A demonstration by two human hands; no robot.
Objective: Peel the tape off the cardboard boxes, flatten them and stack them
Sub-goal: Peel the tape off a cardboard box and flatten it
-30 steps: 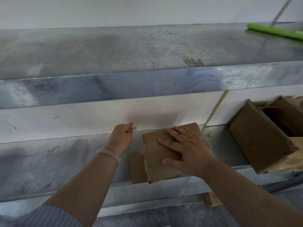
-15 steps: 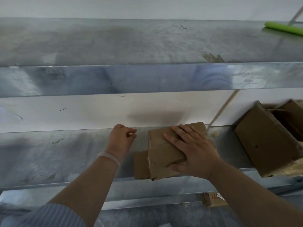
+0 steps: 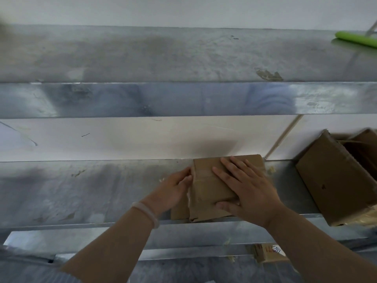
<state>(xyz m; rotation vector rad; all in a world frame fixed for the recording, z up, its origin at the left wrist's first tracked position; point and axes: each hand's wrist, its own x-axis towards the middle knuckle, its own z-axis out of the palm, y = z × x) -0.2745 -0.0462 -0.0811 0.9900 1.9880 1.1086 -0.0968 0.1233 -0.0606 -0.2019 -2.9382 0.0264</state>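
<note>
- The cardboard box [image 3: 206, 186], pressed flat, lies on the shelf [image 3: 81, 190] between and under the two hands. It rests on another flat piece of cardboard [image 3: 179, 211], which shows at its left.
- The box's long axis runs from the shelf's front edge toward the wall, roughly in line with the right hand's fingers.
- The right hand [image 3: 251, 193] lies palm-down on the right half of the box, fingers straight and spread. It pins the box to the shelf.
- The left hand [image 3: 173, 190] meets the box's left long edge with its fingertips bent toward it. Whether they pinch tape or cardboard cannot be told.
- Judgement: the left hand is nearer the exposed edge. A peel would likely start there and pull leftward, away from the anchoring right hand.
- More boxes [image 3: 334, 180], not flattened, stand well apart to the right of the right hand.
</note>
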